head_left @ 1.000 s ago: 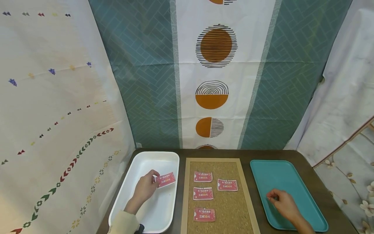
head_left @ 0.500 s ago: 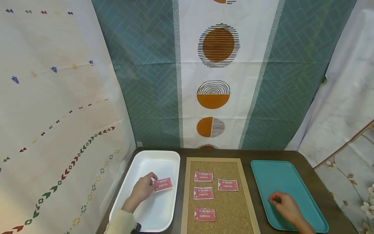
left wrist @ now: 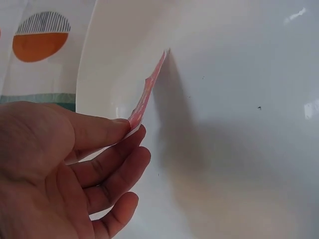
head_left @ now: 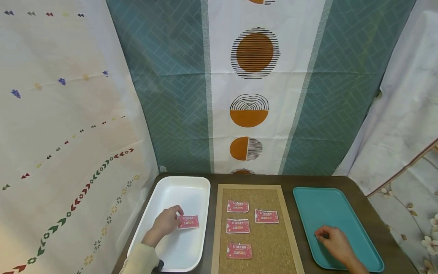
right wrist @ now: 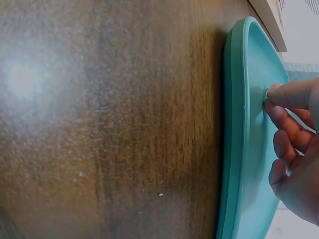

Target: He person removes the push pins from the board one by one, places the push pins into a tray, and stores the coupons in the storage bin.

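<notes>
In the head view my left hand (head_left: pixel 166 220) pinches a red coupon (head_left: pixel 189 222) by its left end, over the white tray (head_left: pixel 168 251). The left wrist view shows this coupon (left wrist: pixel 145 97) nearly edge-on between thumb and fingers, its shadow on the tray floor. My right hand (head_left: pixel 333 241) is over the teal tray (head_left: pixel 328 205), thumb and forefinger tips together. Between those tips the right wrist view shows a bit of a small clear thing (right wrist: pixel 266 92) that looks like a pushpin, mostly hidden by the fingers.
A wood-framed corkboard (head_left: pixel 273 249) lies between the two trays. Several red coupons are fixed on it, one of them a coupon (head_left: pixel 266 216) in the right column, the others in the left. All stand on a dark wooden table (head_left: pixel 390 236), with patterned cloths hanging behind and beside it.
The left hand has moved slightly left and down with the coupon, which has turned from tilted to nearly level. The right hand has barely moved.
</notes>
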A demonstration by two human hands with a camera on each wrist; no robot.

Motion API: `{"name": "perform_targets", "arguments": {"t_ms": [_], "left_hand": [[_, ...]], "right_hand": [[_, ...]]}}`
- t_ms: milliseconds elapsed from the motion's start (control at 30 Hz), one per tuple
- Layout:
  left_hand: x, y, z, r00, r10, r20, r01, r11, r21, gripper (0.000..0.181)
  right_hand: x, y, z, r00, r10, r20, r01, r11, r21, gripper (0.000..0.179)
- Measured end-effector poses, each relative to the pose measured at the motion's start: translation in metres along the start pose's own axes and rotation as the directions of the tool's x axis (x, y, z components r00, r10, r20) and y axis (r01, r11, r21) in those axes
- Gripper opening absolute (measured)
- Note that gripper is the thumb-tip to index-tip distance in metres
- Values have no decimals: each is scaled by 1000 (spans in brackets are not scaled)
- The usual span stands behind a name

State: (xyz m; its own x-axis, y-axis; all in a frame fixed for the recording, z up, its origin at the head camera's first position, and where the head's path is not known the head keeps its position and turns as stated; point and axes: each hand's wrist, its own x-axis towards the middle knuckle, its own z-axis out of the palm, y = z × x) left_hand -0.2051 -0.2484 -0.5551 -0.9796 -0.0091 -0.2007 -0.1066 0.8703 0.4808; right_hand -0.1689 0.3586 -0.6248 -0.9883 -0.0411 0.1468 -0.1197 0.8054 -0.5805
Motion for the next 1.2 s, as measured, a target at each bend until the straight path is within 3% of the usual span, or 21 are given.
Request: {"name": "perform_targets", "arguments": {"t_ms": [267, 733, 1000, 1200], "left_hand": [[-1, -1, 3, 998, -24, 55, 22, 999, 35, 18], [-5, -7, 5, 998, -20, 61, 18, 1000, 20, 15], [-10, 2, -1, 999, -16, -34, 18, 999, 46, 23], [-13, 11, 0, 995, -19, -97, 20, 1000, 9, 23]], "right_hand": [[-2, -2, 0, 1000, -23, -18, 23, 1000, -2, 17], [-3, 0, 2, 999, -28, -24, 27, 1000, -16, 18], [-3, 2, 5, 999, -28, -41, 27, 999, -23, 19], [-3, 1, 5, 998, -30, -49, 29, 999, -36, 18]]}}
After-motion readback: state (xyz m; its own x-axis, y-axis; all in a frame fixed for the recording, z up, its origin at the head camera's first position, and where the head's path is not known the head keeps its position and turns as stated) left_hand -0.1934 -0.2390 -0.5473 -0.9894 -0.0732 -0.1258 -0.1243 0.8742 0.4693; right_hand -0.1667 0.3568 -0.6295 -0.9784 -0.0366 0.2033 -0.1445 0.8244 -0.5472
